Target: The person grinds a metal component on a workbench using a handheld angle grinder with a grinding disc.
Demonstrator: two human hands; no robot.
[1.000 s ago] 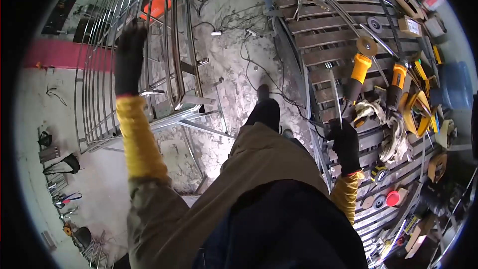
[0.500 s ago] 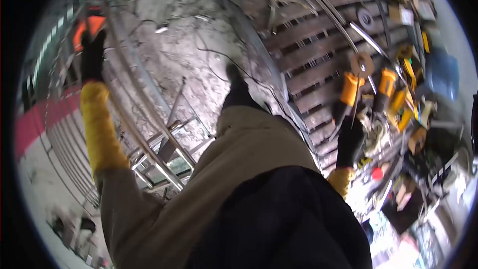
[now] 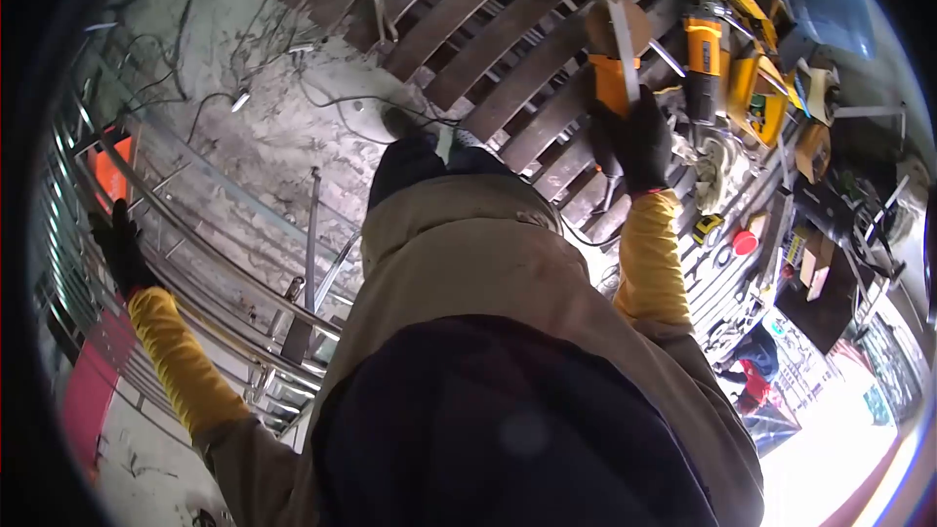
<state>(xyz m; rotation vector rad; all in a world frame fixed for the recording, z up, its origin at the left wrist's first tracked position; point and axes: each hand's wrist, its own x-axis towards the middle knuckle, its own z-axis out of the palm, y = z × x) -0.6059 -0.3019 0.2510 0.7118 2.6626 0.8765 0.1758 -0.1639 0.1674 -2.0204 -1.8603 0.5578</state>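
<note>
My left hand (image 3: 123, 252), in a dark glove, is open with fingers apart over curved metal bars (image 3: 224, 278) at the left. Just beyond its fingertips is an orange object (image 3: 110, 168). My right hand (image 3: 639, 144), also dark-gloved, is closed on a flat metal strip (image 3: 623, 44) that points away from me. The strip passes in front of an orange grinder (image 3: 611, 86) with a round brown disc (image 3: 639, 27). Part of the grinder is hidden by the hand. A second orange power tool (image 3: 703, 54) lies to the right.
Brown slats (image 3: 508, 54) form a platform ahead. Yellow tools (image 3: 744, 88), a blue container (image 3: 830, 0) and a red round item (image 3: 745, 242) are at the right. Black cable (image 3: 337, 100) runs over the stained floor. A person in red and dark clothing (image 3: 753, 371) is at the lower right.
My left hand has come back from the orange object, which it overlapped before. My right hand has moved forward beside the grinder with the strip. The view has turned.
</note>
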